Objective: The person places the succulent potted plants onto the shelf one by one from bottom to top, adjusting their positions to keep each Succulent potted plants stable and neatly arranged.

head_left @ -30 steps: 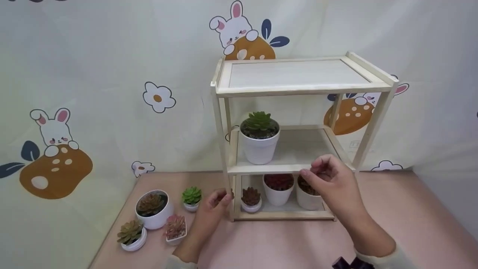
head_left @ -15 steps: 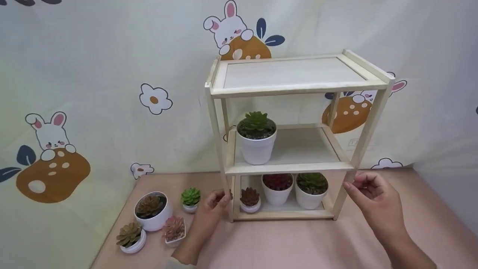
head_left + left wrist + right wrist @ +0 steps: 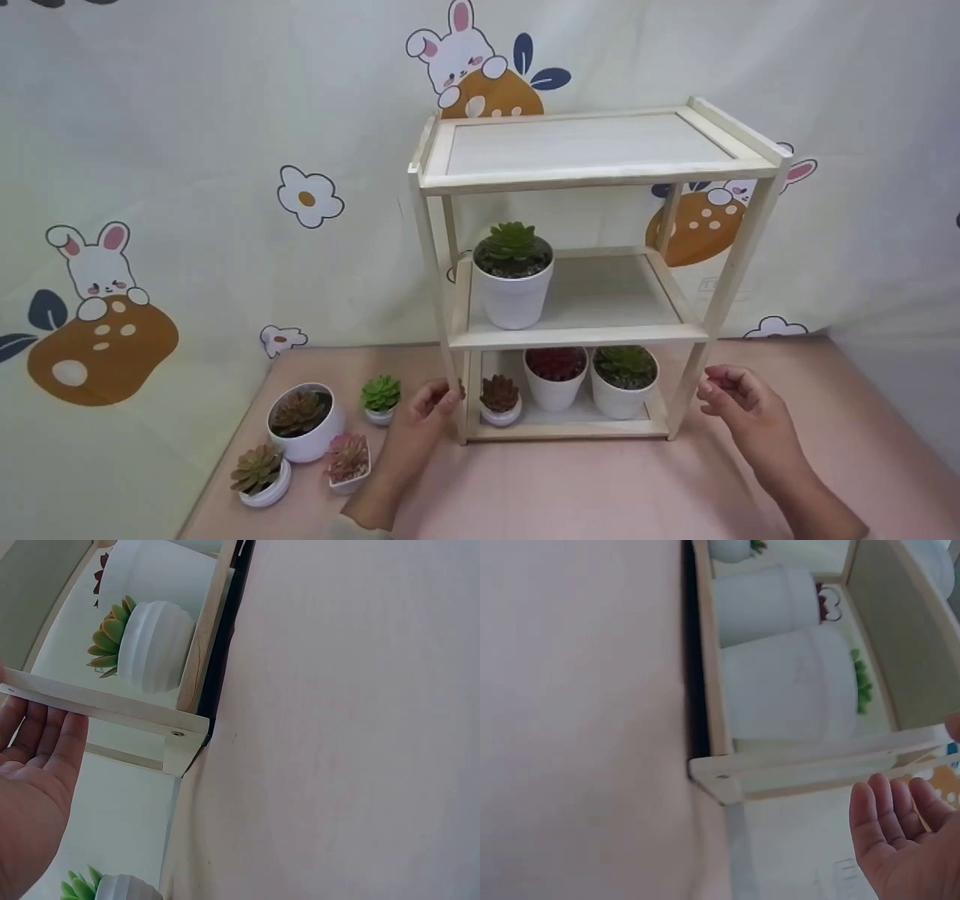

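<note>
I see the wooden shelf [image 3: 592, 262] standing upright on the pink table [image 3: 600, 487], back against the rabbit-print curtain [image 3: 187, 150], and both hands sit low at its two front posts. My left hand [image 3: 420, 431] rests against the left front post near its foot; its fingers [image 3: 45, 727] lie fairly straight along the outer side of that post and curl round nothing (the left wrist view shows them flat against the wood). My right hand [image 3: 750, 420] hangs just beside the right front post, apart from it, fingers [image 3: 889, 802] loosely bent and holding nothing.

Just inside the left fingers, on the bottom level, stands a small brown plant [image 3: 499, 399] in a round white pot. Further in are a red plant [image 3: 556, 377] and a green plant [image 3: 625, 381], each in a taller white pot, the green one nearest the right fingers. Above them, on the middle level, a bigger green plant [image 3: 514, 274] sits toward the left side. The top level [image 3: 585, 144] is a bare board.

Outward from the left hand, on the table, a tiny green plant [image 3: 381, 398] stands closest, then a pink one [image 3: 348, 462] in a square pot, a brown one in a wide white bowl [image 3: 304, 421], and a yellowish one [image 3: 259, 475] nearest the table's edge
</note>
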Demonstrator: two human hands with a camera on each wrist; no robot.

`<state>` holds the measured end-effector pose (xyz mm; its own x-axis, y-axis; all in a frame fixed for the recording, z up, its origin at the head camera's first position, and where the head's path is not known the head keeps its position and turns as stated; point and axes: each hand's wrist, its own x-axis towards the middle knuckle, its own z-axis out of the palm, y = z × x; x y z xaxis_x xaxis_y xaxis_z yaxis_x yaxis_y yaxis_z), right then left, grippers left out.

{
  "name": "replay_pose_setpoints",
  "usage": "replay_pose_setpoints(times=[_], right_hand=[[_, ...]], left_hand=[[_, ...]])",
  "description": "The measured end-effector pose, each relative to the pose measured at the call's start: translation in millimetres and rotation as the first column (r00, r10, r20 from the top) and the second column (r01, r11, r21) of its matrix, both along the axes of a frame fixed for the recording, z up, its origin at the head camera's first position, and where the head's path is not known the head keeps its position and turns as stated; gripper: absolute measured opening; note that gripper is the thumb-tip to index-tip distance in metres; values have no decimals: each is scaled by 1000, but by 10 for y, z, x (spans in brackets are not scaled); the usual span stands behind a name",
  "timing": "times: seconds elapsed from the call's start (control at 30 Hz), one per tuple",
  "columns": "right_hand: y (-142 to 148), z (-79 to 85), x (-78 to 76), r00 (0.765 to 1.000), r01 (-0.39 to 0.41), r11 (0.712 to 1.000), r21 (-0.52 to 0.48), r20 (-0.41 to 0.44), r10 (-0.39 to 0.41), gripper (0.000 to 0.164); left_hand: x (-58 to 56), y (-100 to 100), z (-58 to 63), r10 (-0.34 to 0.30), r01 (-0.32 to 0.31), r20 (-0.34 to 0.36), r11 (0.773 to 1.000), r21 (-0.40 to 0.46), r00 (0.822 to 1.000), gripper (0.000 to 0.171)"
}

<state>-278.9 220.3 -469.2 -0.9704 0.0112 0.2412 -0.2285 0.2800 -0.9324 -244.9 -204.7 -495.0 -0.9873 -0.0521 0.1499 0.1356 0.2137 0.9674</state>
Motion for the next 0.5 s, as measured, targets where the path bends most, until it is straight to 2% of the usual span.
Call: replay_pose_setpoints(times=[0.13,0.23,0.5], right_hand=[[76,-141,-75,994,-95,986,-134,33,100,40],[124,-216,-111,986,-134,974,-184,70,149,43],[156,-317,-156,952,-167,943,-287,201,230,49]], left_hand=[[-5,-3,-5,-7,7,-5,1000,-13,1000,45],[-7,-2,-3,-5,4,-8,1000,-23,1000,45],[-20,-1,-9,-10,9,-18,1000,-15,1000,39]])
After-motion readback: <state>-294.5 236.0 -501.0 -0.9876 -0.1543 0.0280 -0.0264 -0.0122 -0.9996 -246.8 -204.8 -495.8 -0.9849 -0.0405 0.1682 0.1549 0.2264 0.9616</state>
